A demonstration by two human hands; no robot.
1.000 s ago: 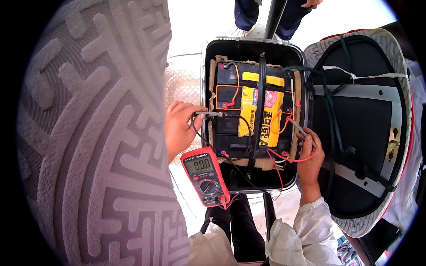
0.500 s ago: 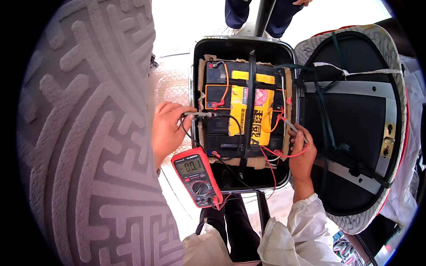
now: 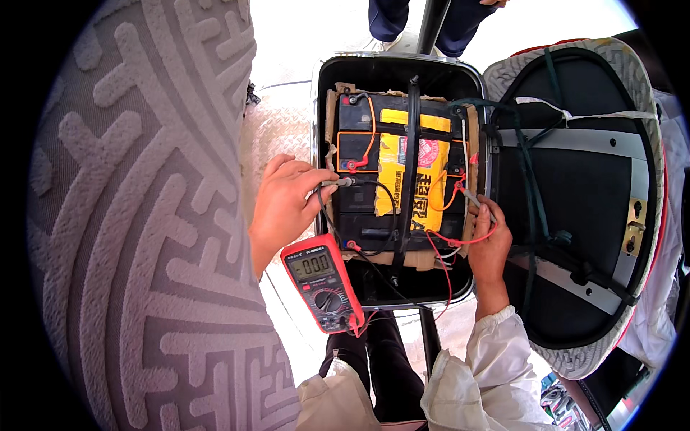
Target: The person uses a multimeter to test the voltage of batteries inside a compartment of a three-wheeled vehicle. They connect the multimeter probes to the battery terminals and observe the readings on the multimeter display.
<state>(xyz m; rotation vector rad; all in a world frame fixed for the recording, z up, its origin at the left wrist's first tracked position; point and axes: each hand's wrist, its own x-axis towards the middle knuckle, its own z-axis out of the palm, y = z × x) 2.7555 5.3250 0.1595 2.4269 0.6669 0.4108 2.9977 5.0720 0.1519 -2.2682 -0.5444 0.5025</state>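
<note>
Pinched in my left hand [image 3: 284, 197] is a grey test probe [image 3: 335, 183] with a black lead. Its tip points right, at a terminal on the left side of a row of black batteries [image 3: 356, 194]; whether it touches is too small to tell. My right hand [image 3: 491, 241] is closed on a second grey test probe [image 3: 471, 195] with a red lead, its tip beside a red-covered terminal on the batteries' right side. A red multimeter [image 3: 322, 284] with a lit grey display rests tilted at the front left corner of the box [image 3: 316, 136] holding the batteries.
A black strap [image 3: 412, 165] crosses the batteries over a torn yellow label [image 3: 388, 172]. Orange, black and white wires join the terminals. The box's padded seat lid [image 3: 568, 194] hangs open at right. Patterned grey upholstery [image 3: 158, 215] fills the left. Another person's legs [image 3: 388, 18] stand beyond.
My left hand and its probe have shifted slightly right, closer over the box edge. The last digit on the multimeter display differs. My right hand stays at the same terminal, and the view has shifted slightly.
</note>
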